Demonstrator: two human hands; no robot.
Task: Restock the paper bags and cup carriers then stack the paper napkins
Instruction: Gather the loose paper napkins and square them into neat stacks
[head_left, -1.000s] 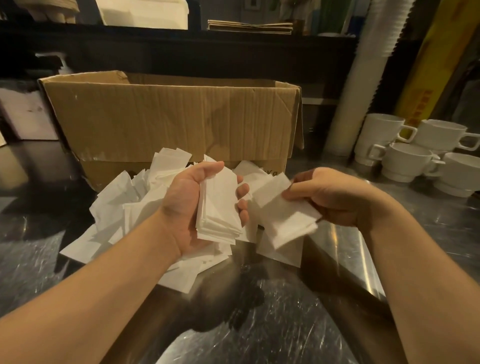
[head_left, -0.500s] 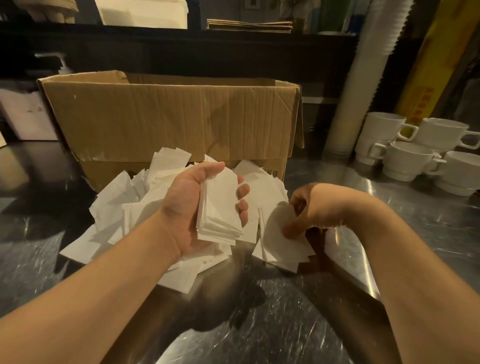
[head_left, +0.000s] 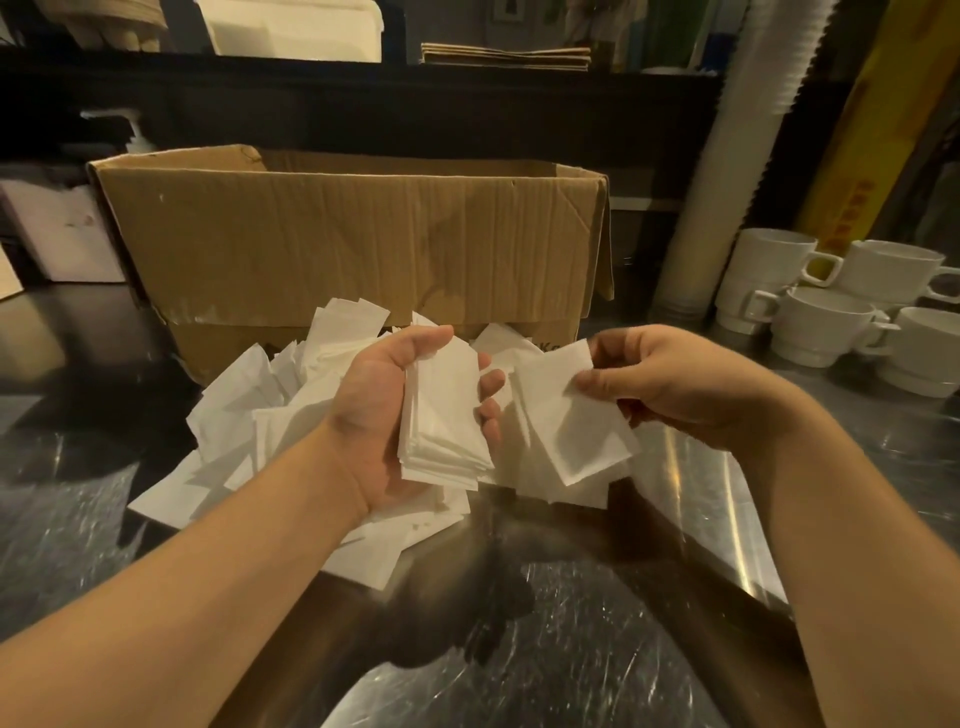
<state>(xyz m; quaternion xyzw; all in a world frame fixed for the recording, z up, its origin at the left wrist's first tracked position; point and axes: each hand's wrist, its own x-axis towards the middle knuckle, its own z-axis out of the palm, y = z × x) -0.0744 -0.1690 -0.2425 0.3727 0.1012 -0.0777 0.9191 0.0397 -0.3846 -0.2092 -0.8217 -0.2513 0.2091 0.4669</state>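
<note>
My left hand (head_left: 374, 415) grips an upright stack of white paper napkins (head_left: 444, 415), thumb on one side and fingers on the other. My right hand (head_left: 670, 384) pinches a single white napkin (head_left: 576, 415) by its upper corner, just right of the stack and above the counter. A loose heap of napkins (head_left: 249, 415) lies on the steel counter below and to the left of both hands, in front of a cardboard box (head_left: 353, 239).
The open cardboard box stands behind the heap. White ceramic cups (head_left: 826, 322) are stacked at the right, beside a tall sleeve of paper cups (head_left: 727, 171). A dark shelf (head_left: 311, 93) at the back holds flat brown paper items (head_left: 506, 54). The steel counter (head_left: 571, 649) stretches toward me.
My right hand went down to the loose napkins on the counter, then came up again with a single napkin pinched beside the stack. My left hand kept the stack still.
</note>
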